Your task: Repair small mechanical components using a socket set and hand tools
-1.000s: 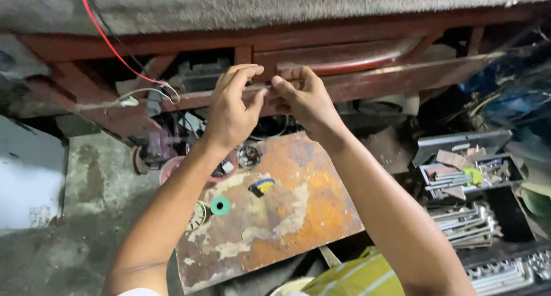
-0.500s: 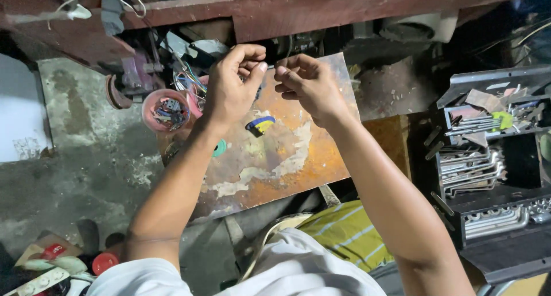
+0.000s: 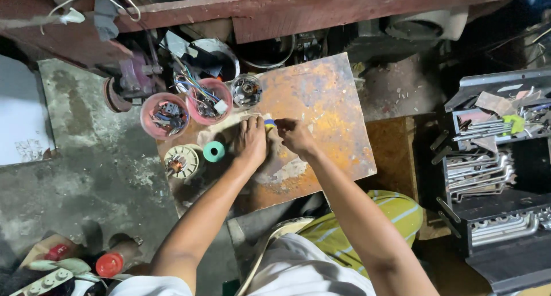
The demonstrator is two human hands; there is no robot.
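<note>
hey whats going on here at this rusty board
A person sits over a rusty metal sheet used as a work surface. The left hand and right hand are together on it, pinching a small blue and yellow part. Beside the left hand lie a green tape roll and a round white part; two pink tubs hold wires and bits. An open toolbox stands to the right.

Person: white top; yellow-green striped garment over the lap; bare forearms; left hand and right hand ungloved.
</note>
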